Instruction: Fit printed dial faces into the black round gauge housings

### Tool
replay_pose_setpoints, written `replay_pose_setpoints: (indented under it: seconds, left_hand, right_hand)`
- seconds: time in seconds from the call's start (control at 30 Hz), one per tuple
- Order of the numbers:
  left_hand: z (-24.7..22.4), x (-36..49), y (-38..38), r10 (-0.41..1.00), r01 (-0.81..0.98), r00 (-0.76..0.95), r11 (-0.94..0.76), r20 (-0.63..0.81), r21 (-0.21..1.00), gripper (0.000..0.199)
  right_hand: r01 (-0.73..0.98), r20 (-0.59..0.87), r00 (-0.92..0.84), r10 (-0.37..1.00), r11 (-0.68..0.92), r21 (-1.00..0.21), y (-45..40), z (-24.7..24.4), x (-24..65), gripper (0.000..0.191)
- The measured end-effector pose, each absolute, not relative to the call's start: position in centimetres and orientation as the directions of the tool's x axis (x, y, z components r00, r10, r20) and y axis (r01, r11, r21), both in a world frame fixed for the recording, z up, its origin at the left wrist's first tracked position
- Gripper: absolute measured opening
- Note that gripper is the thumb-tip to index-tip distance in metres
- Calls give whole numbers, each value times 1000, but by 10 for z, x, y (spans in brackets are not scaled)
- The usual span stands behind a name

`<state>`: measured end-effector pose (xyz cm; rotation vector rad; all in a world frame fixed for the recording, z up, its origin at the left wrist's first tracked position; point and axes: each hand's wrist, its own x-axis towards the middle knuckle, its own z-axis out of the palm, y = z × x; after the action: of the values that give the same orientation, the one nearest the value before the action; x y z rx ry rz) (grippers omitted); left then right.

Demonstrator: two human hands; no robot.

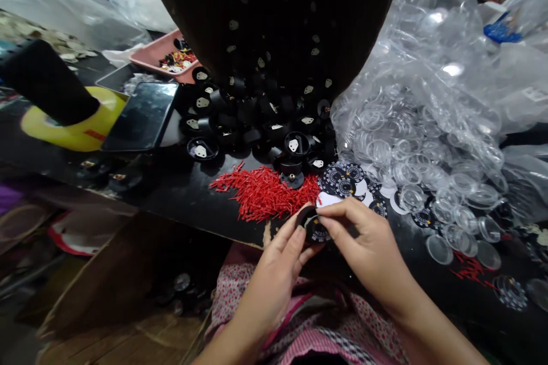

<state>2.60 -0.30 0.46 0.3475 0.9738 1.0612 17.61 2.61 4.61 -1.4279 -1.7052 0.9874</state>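
Note:
Low over the table's front edge, my left hand [280, 256] is wrapped round a small black gauge housing [303, 217], tilted toward me. A black printed dial disc [319, 231] with pale markings shows at the housing's open face. My right hand [363, 239] pinches at the disc's upper right edge with thumb and forefinger. The fingertips hide part of that edge, and I cannot tell whether the disc is fully seated. Just beyond my left hand lies a heap of thin red pointers [261, 191]. Loose dial discs [342, 178], some white side up, lie beyond my right hand.
Several black housings [257, 120] crowd the table behind the pointers. Clear round covers [402, 148] spill from a plastic bag [445, 57] at right. At left are a phone [141, 117], a yellow tape roll [77, 125] and a pink tray [160, 57]. An open carton [115, 296] stands below.

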Motion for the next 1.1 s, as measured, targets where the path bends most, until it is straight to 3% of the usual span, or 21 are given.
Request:
replay_pose_setpoints:
  seconds: [0.1,0.23,0.37,0.6,1.1]
  left_hand:
    - [0,27,-6,867,-475,158,487,-473,733,30]
    - [-4,23,-6,893,-352,180,451,-414,820,34]
    - [-6,21,-5,875,-373,231,484,-426,792,36]
    - [3,14,-1,865,-248,255,491,-433,835,36]
    - [-7,26,1,858,-260,212,511,-468,819,36]
  right_hand:
    - [536,55,-176,983,142,-832,27,47,168,7]
    - [555,-54,-181,982,57,-830,32,47,171,4]
    - [542,-140,-208,968,-5,-840,33,47,176,6]
    - [575,-128,-242,962,36,-817,31,50,178,8]
    - [469,-296,-143,945,-198,-861,31,29,180,15]
